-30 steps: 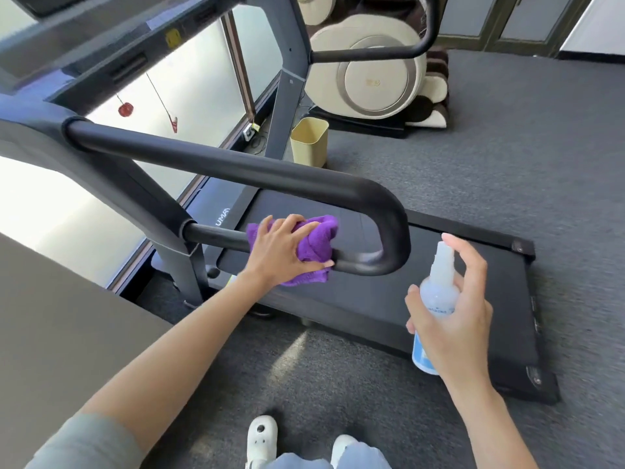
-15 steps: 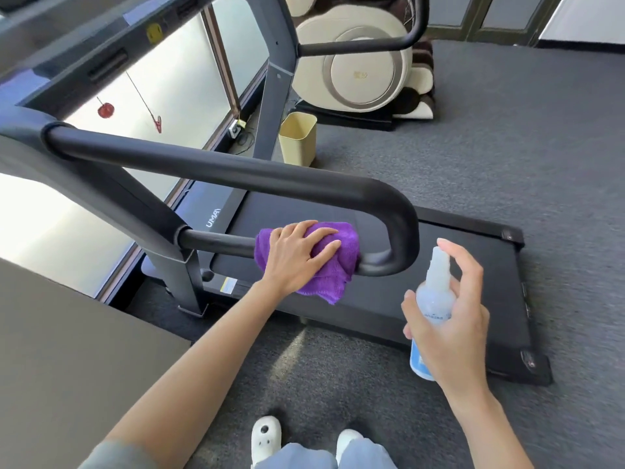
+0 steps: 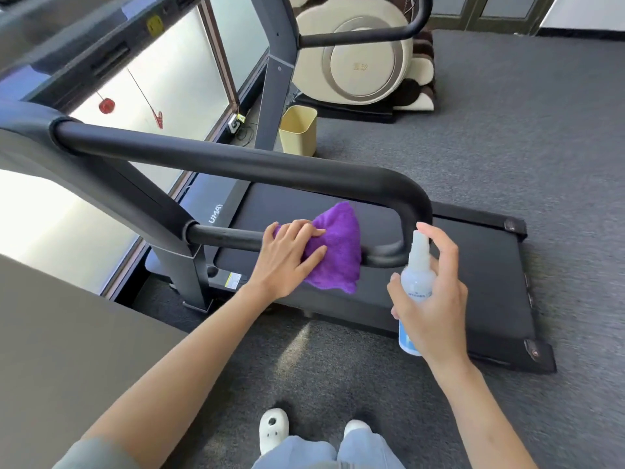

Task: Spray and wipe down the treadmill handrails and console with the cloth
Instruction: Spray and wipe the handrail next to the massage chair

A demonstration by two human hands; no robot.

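Cloth on lower handrail bar; bottle held beside the bend.

Purple cloth (image 3: pixel 334 248) drapes over the lower bar of the black handrail (image 3: pixel 236 164), just left of its U-bend. Left hand (image 3: pixel 287 255) lies on the cloth with fingers spread and nearly straight, pressing it to the bar. Right hand (image 3: pixel 436 299) grips a clear spray bottle (image 3: pixel 417 275) upright, fingers wrapped round the body, index finger raised above the nozzle; nozzle sits just beside the bend. Treadmill deck (image 3: pixel 473 265) lies below on grey carpet (image 3: pixel 507 130). Yellow bin (image 3: pixel 297 130) stands beyond the deck, near a cream massage chair (image 3: pixel 365 62). White shoes (image 3: pixel 274 428) at bottom edge.
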